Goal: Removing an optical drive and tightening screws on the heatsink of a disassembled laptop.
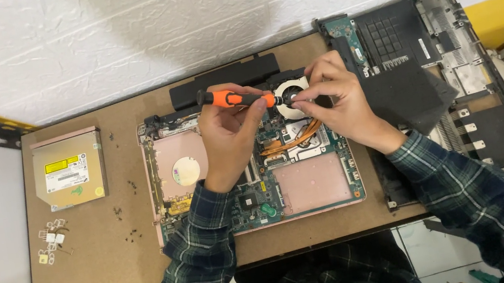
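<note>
An opened pink laptop base [312, 186] with its green circuit board exposed lies on a brown board table [98, 271]. My left hand [228, 135] grips an orange and black screwdriver [237, 98], held nearly level with its tip pointing right at the round white cooling fan [295, 88] near the laptop's far edge. My right hand [339, 98] rests on the fan, fingertips pinching at the screwdriver's tip. Copper heat pipes [295, 138] curve just below the fan.
A silver optical drive [68, 169] lies at the left, with several small dark screws [126, 210] and little white metal brackets [52, 241] near it. A long black battery [223, 80] sits behind the laptop. A dark laptop cover [458, 97] lies at the right.
</note>
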